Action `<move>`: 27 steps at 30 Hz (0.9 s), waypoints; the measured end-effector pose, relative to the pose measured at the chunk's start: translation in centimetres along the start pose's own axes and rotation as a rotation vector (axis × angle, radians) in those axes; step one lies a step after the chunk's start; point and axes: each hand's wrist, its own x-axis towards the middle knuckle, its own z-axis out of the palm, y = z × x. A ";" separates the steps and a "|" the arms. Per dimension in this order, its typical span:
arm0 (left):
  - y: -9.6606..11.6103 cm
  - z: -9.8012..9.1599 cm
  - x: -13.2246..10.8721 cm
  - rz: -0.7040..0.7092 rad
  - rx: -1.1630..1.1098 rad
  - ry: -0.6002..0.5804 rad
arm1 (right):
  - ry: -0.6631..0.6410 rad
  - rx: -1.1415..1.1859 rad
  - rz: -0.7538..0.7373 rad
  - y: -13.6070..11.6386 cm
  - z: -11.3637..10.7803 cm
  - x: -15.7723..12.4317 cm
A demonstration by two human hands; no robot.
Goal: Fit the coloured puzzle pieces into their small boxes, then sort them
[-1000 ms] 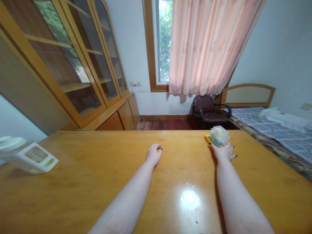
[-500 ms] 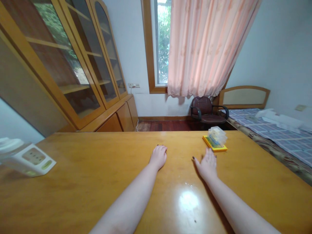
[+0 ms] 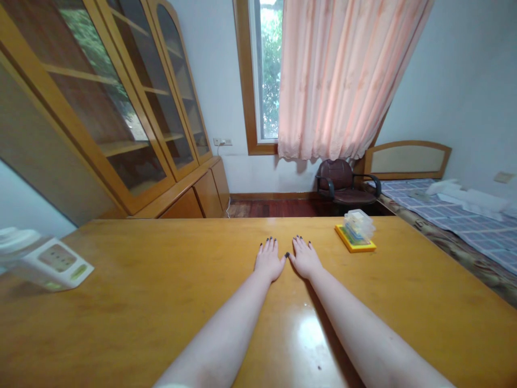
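My left hand (image 3: pixel 270 261) lies palm down on the wooden table (image 3: pixel 141 302), its fingers stretched toward the far edge. Beside it, my right hand (image 3: pixel 306 257) also rests flat with fingers apart. The two thumbs point at each other and nearly meet; whether they touch I cannot tell. Neither hand holds anything. To the right of my right hand, apart from it, a clear plastic box (image 3: pixel 359 223) with pale contents sits on a flat yellow-edged box (image 3: pixel 355 240). What is inside the clear box is too small to make out.
At the table's left stands a white and transparent plastic jar (image 3: pixel 48 261). Beyond the table are a glass-door cabinet (image 3: pixel 161 118), a brown armchair (image 3: pixel 339 183) and a pink curtain (image 3: pixel 343 81). A bed (image 3: pixel 456 210) with a checked cover lies along the right.
My right hand has moved left, away from the yellow-edged box, and come down beside my left hand. My left hand's curled fingers have straightened and now lie flat.
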 end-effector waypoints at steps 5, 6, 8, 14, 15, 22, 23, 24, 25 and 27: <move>0.3 -0.1 -0.1 -0.014 -0.009 -0.008 | -0.016 -0.013 0.051 -0.2 0.2 0.7; 0.3 -0.1 -0.1 -0.028 -0.008 -0.005 | -0.014 -0.012 0.049 -0.2 0.3 0.7; 0.3 -0.2 -0.1 -0.069 -0.004 0.004 | -0.011 -0.008 0.047 -0.2 0.2 0.6; 0.2 -0.5 -0.1 -0.088 -0.020 0.015 | 0.011 0.022 0.028 -0.2 0.0 0.3; 0.2 -0.4 -0.1 -0.084 -0.024 0.018 | 0.015 0.029 0.028 -0.2 0.0 0.3; -0.1 0.1 -0.1 -0.074 -0.017 0.048 | 0.015 0.049 0.029 -0.2 0.1 0.3; -0.1 0.2 -0.1 -0.073 -0.017 0.053 | 0.017 0.050 0.029 -0.2 0.1 0.3; -0.1 0.2 -0.1 -0.072 -0.017 0.056 | 0.020 0.050 0.029 -0.2 0.1 0.2; -0.1 0.2 -0.1 -0.071 -0.018 0.055 | 0.024 0.049 0.029 -0.2 0.1 0.2; -0.1 0.1 -0.1 -0.073 -0.021 0.048 | 0.028 0.048 0.027 -0.2 0.0 0.2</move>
